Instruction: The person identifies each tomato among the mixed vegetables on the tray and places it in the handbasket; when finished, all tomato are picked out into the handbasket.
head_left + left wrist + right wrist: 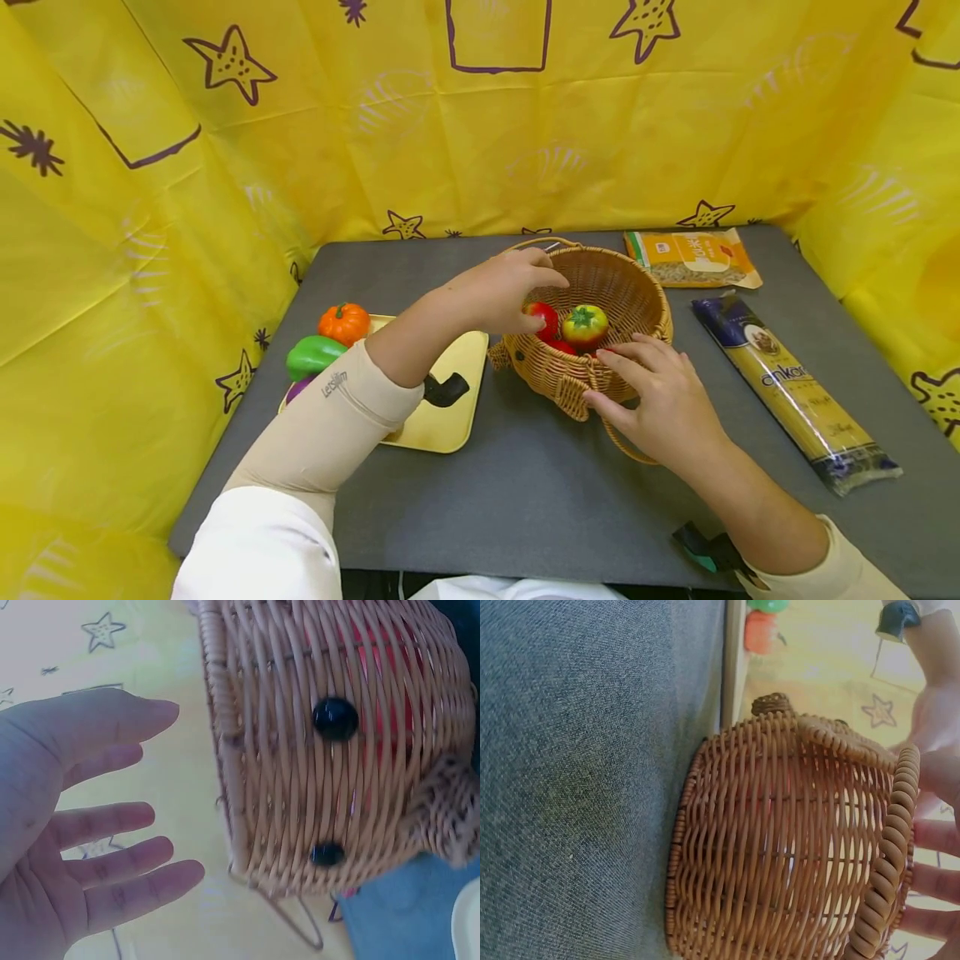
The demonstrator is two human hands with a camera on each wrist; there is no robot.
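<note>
A wicker basket (536, 371) with animal-like ears and black button eyes (335, 718) stands mid-table. Inside lie a red-and-green tomato (585, 326) and other red round pieces (542, 318), partly hidden by the rim. My left hand (510, 292) hovers over the basket's left side, fingers spread, holding nothing; the left wrist view shows it apart from the weave. At the front right of the rim is my right hand (667, 400), its fingers loosely extended over the edge and its thumb near an ear. Whether it touches the wicker I cannot tell.
Left of the basket, a yellow tray (457, 408) bears an orange pumpkin (344, 323), a green pepper (313, 357) and something purple, partly behind my left arm. To the right lie a spaghetti pack (795, 387) and an orange grain bag (693, 258). Yellow curtains surround the grey table.
</note>
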